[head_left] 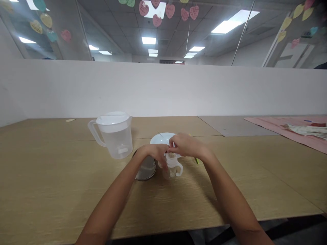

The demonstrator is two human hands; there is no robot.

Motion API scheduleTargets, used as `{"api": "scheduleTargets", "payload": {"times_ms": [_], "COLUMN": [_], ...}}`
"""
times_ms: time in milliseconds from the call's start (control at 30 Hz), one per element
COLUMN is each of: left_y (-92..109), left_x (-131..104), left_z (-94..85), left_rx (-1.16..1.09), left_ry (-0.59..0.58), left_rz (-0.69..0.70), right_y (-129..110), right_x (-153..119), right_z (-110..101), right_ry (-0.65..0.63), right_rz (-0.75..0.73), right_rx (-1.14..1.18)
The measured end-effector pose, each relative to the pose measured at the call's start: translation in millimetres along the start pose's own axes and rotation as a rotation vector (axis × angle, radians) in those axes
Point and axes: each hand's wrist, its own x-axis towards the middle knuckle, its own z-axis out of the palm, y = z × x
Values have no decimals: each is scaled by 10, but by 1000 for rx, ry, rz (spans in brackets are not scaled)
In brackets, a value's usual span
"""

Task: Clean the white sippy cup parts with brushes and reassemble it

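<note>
A small clear pot [171, 173] with a white collar and white handle stands on the table in front of me. My left hand [159, 152] is wrapped around its left side, some of the fingers hidden behind the wrist and the pot. Over the pot's mouth, my right hand [183, 144] is closed in a pinch; whatever sits between those fingertips is too small to name. A round metal dish [146, 171] lies partly under my left forearm. Behind both hands is a white plate [159, 138], partly covered by them.
To the left stands a lidded translucent pitcher [119, 141]. A thin green object [196, 161] pokes out beyond my right wrist. At far right, a pink cloth [276, 127] carries a crumpled pale cloth [306, 130]. A white wall [163, 88] borders the table's back.
</note>
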Motion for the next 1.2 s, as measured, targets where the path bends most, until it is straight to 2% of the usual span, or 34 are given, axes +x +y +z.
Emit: {"api": "scheduleTargets", "payload": {"times_ms": [67,200,333,400,500,567,600,667,767,833,933,1033,1200], "left_y": [27,123,275,347,439,486,503,520,521,524,551,590,656], "left_x": [-2,-57,-202,-289,-408,-468,-491,-515,-492,-450,-400,-402,-486], "left_z": [13,17,-60,-124,-211,-238,-239,-219,-153,-109,-73,-74,-126], "left_rx": [20,32,1,-69,-206,-215,-178,-55,133,215,284,315,234], "left_ry": [1,17,18,137,381,475,487,417,218,165,172,188,361], "left_rz": [-40,-69,-8,71,142,148,125,13,-211,-288,-282,-245,-109], "right_y": [-17,38,114,143,189,228,249,296,370,416,480,541,614], "right_x": [-11,-76,-214,-283,-348,-361,-359,-338,-259,-178,-45,49,67], "right_z": [0,-54,-192,-258,-314,-323,-321,-307,-268,-234,-185,-151,-147], "right_ry": [19,24,202,360,650,788,822,818,741,691,662,715,832], "right_rz": [-80,-255,-310,-311,-270,-229,-206,-150,-38,36,102,130,160], "right_rx": [-23,121,221,303,406,423,420,400,341,314,335,407,482]}}
